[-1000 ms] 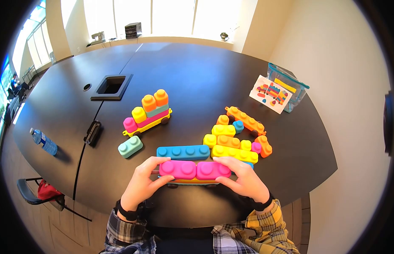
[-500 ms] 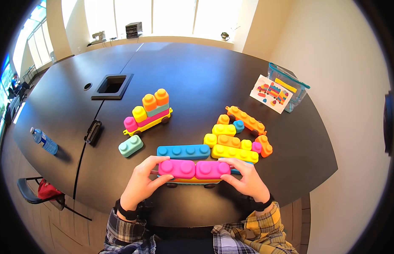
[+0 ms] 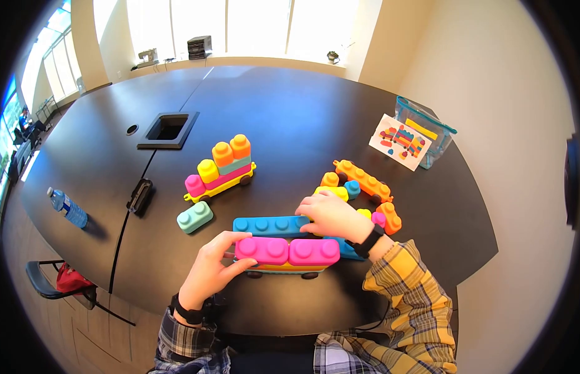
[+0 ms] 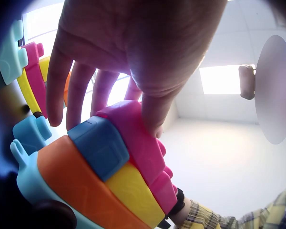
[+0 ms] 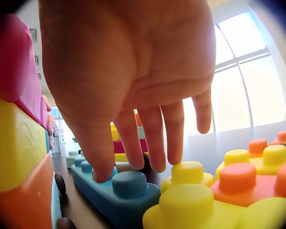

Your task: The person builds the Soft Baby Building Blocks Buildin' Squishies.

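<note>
My left hand point(image 3: 212, 265) holds the left pink brick point(image 3: 262, 250) on top of a toy wagon stack, thumb in front and fingers behind. A second pink brick point(image 3: 313, 252) sits beside it. Beneath them, the left wrist view shows a blue brick point(image 4: 101, 149), a yellow brick point(image 4: 136, 193) and an orange brick point(image 4: 83, 183) on a light-blue wheeled base point(image 4: 31, 179). Behind the stack, my right hand point(image 3: 337, 215) reaches over the right end of a long blue brick point(image 3: 265, 225). Its thumb and fingers point down, spread around that end, close to a yellow brick point(image 5: 187, 174).
A yellow wagon point(image 3: 221, 187) loaded with bricks stands at the back left, a mint brick point(image 3: 195, 217) near it. Orange wagon point(image 3: 365, 181) and loose bricks lie to the right. Farther off are a picture card point(image 3: 399, 142), a clear bag point(image 3: 436, 134) and a water bottle point(image 3: 67, 207).
My right hand has left the right pink brick and moved up and leftward to the long blue brick's right end. The left hand stays on the left pink brick.
</note>
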`<state>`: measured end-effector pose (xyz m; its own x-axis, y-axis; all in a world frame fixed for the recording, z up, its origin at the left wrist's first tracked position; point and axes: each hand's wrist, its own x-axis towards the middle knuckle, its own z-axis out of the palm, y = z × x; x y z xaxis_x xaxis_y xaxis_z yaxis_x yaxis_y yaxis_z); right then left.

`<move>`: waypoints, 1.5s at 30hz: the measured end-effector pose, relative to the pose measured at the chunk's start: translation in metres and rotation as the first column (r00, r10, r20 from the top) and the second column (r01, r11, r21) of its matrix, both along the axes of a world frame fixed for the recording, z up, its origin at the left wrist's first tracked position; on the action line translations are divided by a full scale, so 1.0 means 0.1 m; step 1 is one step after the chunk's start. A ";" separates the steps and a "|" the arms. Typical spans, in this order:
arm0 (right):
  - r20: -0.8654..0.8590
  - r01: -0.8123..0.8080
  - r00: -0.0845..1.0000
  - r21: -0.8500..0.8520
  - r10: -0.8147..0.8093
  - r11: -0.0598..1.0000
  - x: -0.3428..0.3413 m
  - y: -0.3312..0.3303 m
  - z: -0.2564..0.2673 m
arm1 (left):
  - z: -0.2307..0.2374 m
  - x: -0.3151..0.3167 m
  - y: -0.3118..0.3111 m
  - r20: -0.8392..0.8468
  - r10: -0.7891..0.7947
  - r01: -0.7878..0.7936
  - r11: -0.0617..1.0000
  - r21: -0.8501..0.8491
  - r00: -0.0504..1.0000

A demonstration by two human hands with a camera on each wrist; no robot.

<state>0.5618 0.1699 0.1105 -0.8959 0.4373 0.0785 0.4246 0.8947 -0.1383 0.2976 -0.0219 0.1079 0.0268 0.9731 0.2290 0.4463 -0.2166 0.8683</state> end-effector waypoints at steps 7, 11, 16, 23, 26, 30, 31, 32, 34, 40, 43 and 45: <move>0.109 -0.018 0.994 0.052 0.012 0.998 -0.12 0.03 -0.05 | 0.02 0.00 0.00 0.001 -0.001 0.001 1.000 -0.005 1.000; 0.006 0.028 1.000 -0.057 -0.028 0.998 -0.07 -0.01 -0.03 | 0.03 0.00 0.00 -0.003 0.000 0.000 1.000 0.000 1.000; -0.313 0.052 0.946 -0.117 -0.086 0.992 0.05 -0.13 0.19 | 0.03 0.00 0.00 0.001 -0.010 0.010 1.000 -0.005 1.000; -0.628 0.145 0.738 -0.208 -0.245 0.967 0.38 -0.61 0.62 | 0.05 -0.12 -0.03 0.043 0.093 -0.096 0.993 0.070 0.995; -0.614 0.132 0.763 -0.156 -0.201 0.979 0.46 -0.88 0.74 | 0.09 -0.16 -0.02 0.148 0.085 -0.120 0.961 0.250 0.985; -0.608 0.126 0.766 -0.171 -0.206 0.977 0.48 -1.07 0.70 | 0.19 -0.08 -0.01 0.013 -0.024 0.018 0.952 0.305 1.000; -0.611 0.136 0.759 -0.191 -0.226 0.972 0.49 -1.09 0.68 | 0.19 -0.08 -0.01 0.013 -0.023 0.018 0.952 0.306 1.000; -0.613 0.132 0.751 -0.224 -0.245 0.966 0.49 -1.10 0.66 | 0.17 -0.08 -0.01 -0.018 -0.012 0.016 0.958 0.285 1.000; -0.627 0.129 0.736 -0.239 -0.255 0.962 0.48 -1.11 0.59 | 0.16 -0.07 -0.01 -0.048 -0.002 0.015 0.965 0.264 0.999; -0.677 0.086 0.701 -0.229 -0.222 0.970 0.47 -1.14 0.42 | 0.15 -0.06 -0.04 0.021 0.001 -0.005 0.981 0.192 1.000; -0.693 0.077 0.691 -0.210 -0.204 0.975 0.47 -1.16 0.36 | 0.12 -0.05 -0.06 0.049 -0.002 -0.007 0.984 0.180 0.999; -0.700 0.086 0.682 -0.209 -0.211 0.974 0.46 -1.17 0.33 | 0.10 -0.03 -0.06 0.069 0.004 -0.017 0.983 0.185 0.998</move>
